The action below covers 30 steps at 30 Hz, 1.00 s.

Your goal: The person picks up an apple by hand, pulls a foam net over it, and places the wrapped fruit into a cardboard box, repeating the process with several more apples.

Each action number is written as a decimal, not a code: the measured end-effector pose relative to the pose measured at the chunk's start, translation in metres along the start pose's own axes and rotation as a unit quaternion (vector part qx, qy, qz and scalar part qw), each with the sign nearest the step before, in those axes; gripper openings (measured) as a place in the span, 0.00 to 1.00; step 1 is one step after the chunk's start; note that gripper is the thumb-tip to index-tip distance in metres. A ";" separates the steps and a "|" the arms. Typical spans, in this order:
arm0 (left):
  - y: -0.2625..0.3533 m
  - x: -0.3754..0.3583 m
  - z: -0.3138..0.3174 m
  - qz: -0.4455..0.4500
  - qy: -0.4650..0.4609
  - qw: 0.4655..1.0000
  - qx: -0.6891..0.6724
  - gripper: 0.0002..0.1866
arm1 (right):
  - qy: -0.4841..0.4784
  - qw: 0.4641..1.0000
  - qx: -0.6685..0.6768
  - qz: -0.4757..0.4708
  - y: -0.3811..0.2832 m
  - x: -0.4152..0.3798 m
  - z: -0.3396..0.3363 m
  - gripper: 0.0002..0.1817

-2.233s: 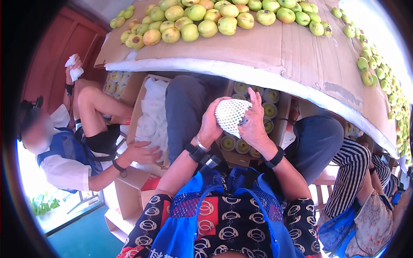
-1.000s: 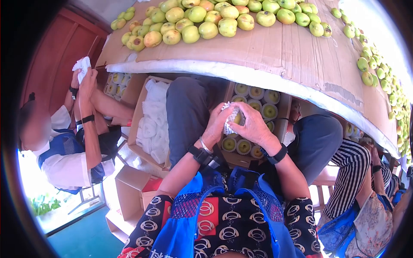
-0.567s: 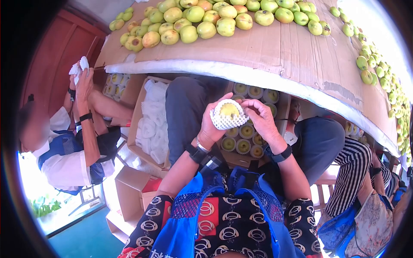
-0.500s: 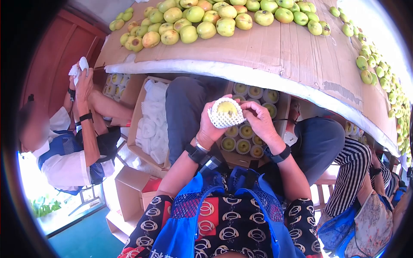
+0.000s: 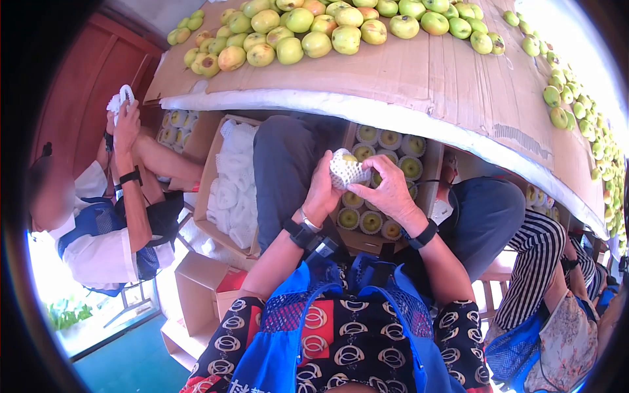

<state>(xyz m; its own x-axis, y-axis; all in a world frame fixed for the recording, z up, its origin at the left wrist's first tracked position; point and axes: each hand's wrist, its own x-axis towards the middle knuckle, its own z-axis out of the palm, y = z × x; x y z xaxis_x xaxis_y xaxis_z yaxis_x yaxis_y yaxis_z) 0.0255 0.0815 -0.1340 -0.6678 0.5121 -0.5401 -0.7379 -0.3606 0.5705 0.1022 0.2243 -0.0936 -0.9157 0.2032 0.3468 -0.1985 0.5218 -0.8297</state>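
My left hand (image 5: 323,188) is wrapped round an apple in a white foam net (image 5: 347,170), above my lap. My right hand (image 5: 391,188) pinches the right side of the same net with thumb and fingers. A little yellow-green skin shows at the top of the net. Below and behind my hands, between my knees, an open carton (image 5: 428,188) holds several netted apples (image 5: 371,222). Left of my leg, another carton (image 5: 202,221) holds a heap of white foam nets (image 5: 232,187).
Loose green apples (image 5: 289,50) lie on the cardboard-covered table (image 5: 393,78) ahead. A co-worker (image 5: 108,252) at the left holds white foam. Another person in striped trousers (image 5: 534,268) sits at the right. Empty-looking cartons (image 5: 198,288) stand at lower left.
My right hand has closed in on the net and gripped its side. The netted apple has turned, showing less skin. The left co-worker's hands have moved slightly.
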 end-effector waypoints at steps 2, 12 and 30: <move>-0.003 0.004 -0.004 0.013 0.032 0.999 0.036 0.21 | -0.006 0.999 0.019 0.043 -0.002 0.001 0.002 0.17; 0.002 -0.006 0.009 0.022 0.012 0.999 -0.044 0.20 | -0.036 0.990 -0.117 -0.076 -0.007 -0.003 0.002 0.14; -0.005 -0.014 0.024 -0.058 -0.111 0.988 -0.095 0.18 | -0.016 0.996 -0.027 0.084 -0.009 -0.010 0.003 0.55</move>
<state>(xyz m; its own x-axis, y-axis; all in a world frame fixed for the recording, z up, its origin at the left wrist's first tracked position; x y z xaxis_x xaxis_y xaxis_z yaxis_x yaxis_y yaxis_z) 0.0410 0.0950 -0.1147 -0.5557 0.7090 -0.4343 -0.8271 -0.4181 0.3757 0.1122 0.2147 -0.0913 -0.9450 0.2660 0.1903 -0.0230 0.5263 -0.8500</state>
